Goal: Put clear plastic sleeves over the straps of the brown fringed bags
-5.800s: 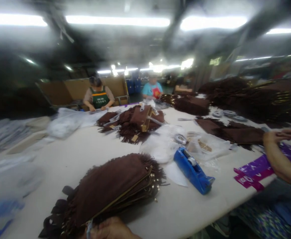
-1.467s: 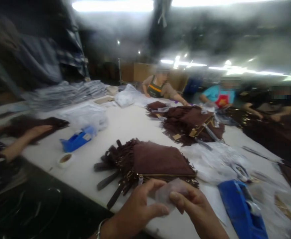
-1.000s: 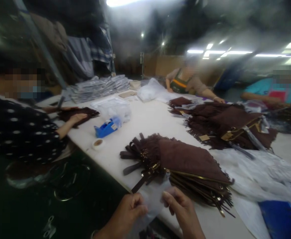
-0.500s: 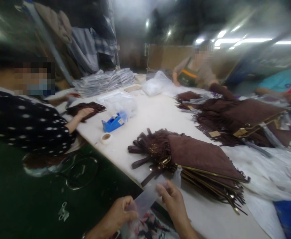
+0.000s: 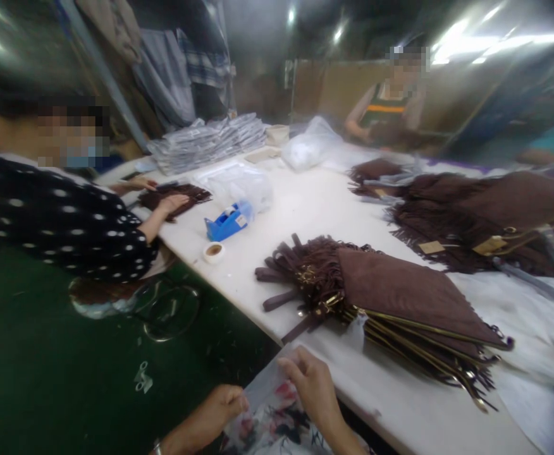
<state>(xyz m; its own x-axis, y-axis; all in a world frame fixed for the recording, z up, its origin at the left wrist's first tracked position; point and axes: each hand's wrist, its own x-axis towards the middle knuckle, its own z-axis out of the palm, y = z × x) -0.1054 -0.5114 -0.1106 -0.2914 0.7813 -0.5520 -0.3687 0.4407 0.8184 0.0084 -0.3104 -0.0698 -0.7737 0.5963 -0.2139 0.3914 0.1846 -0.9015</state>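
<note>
Both my hands hold a small clear plastic bag (image 5: 264, 387) over my lap, below the table edge. My left hand (image 5: 217, 409) pinches its lower left end. My right hand (image 5: 309, 383) grips its upper right end. Just beyond my right hand, a stack of brown suede fringed bags (image 5: 391, 302) with gold zippers and dark straps lies on the white table (image 5: 305, 208).
A person in a dotted dark top (image 5: 54, 215) sits at the left with a hand on a brown bag (image 5: 175, 196). A blue tape dispenser (image 5: 227, 222) and tape roll (image 5: 213, 251) lie nearby. More brown bags (image 5: 486, 215), plastic packets (image 5: 210, 139) and other workers fill the far side.
The view has swung left and down. My hands have lowered the clear bag from above the table edge to my lap and spread it between them.
</note>
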